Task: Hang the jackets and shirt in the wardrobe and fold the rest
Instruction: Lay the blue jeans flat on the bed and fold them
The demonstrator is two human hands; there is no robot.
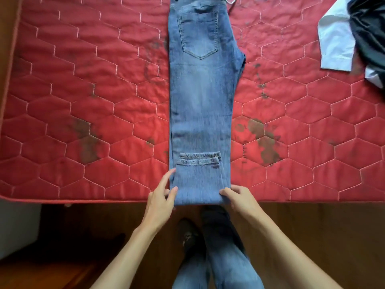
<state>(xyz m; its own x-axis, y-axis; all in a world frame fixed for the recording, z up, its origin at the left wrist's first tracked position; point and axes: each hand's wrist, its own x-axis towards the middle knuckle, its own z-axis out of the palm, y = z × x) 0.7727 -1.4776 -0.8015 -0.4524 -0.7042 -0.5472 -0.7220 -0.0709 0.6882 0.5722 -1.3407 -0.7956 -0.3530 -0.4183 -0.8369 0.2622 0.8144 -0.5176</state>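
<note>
The blue jeans [202, 97] are laid on the red mattress [83, 101], long axis running near to far, hems folded back at the near edge. That fold's right corner is gripped by curled fingers [226, 192] of the right hand [239, 198], and its left edge is touched by the straighter fingers [168, 176] of the left hand [161, 197]. No writing is legible.

Blue jeans [202, 97] lie flat along the red mattress [83, 101], folded leg on leg, back pocket up, hems turned over at the near end. A white shirt [335, 44] and dark jacket [368, 34] lie crumpled far right.
</note>
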